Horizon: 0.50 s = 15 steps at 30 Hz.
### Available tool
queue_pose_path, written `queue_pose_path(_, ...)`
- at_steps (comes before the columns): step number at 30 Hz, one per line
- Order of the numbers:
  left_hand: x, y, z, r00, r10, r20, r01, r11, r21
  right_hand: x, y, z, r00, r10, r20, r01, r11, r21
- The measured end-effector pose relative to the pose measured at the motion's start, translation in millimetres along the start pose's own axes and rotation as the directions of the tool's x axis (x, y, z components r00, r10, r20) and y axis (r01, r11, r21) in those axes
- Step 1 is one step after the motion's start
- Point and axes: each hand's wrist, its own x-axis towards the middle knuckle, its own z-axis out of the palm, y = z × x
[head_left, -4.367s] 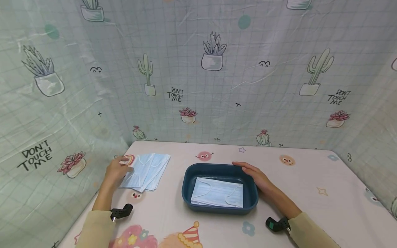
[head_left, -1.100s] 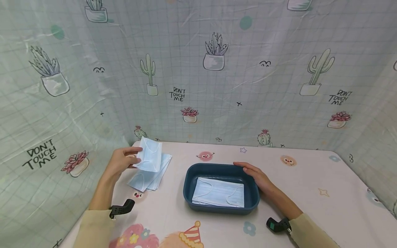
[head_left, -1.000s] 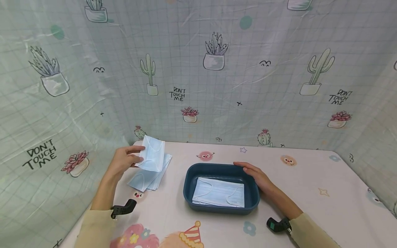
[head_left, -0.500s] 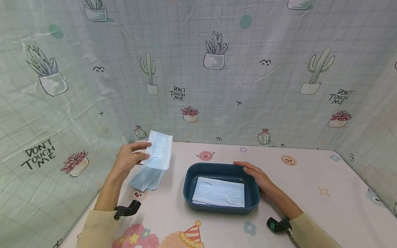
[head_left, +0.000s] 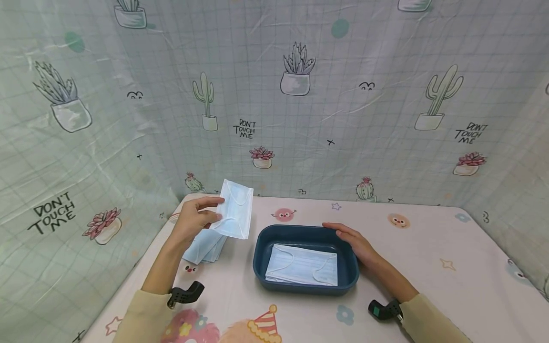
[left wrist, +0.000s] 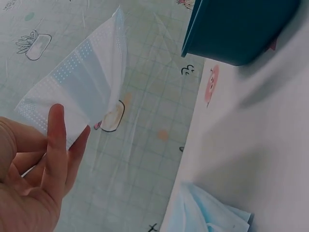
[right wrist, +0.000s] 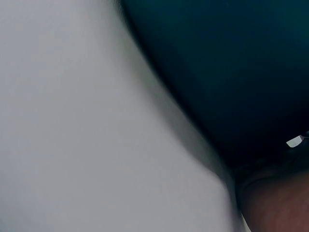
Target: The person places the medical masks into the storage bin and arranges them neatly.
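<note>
My left hand [head_left: 195, 221] pinches a pale blue face mask [head_left: 236, 208] by its left edge, raised above the table. In the left wrist view the same mask [left wrist: 87, 77] bends upward from the fingertips. Below and behind that hand lies a fanned pile of masks [head_left: 205, 247], partly covered by it in the head view. A dark blue plastic bin [head_left: 296, 288] stands to the right, with a flat stack of masks [head_left: 302, 266] inside. My right hand [head_left: 353, 240] rests on the bin's far right corner, fingers extended along the rim; the right wrist view shows mostly the bin's wall [right wrist: 227, 72].
The table [head_left: 407, 267] wears a pale pink cloth with cartoon prints. A curtain [head_left: 343, 109] patterned with cacti closes off the back and both sides. Each wrist carries a black camera mount, one of them the left mount [head_left: 186, 293].
My left hand took a mask from the pile, lifted it and carried it right towards the bin. My right hand has stayed on the bin's rim.
</note>
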Motion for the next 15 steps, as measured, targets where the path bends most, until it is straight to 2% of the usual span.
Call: queue_pose_path(15,-1.5,7.1,23.2,0.998,-0.037,0.043,0.037,0.999,-0.010,0.6,0.3,-1.0,1.000,-0.022,0.000,0.022,1.000,-0.017)
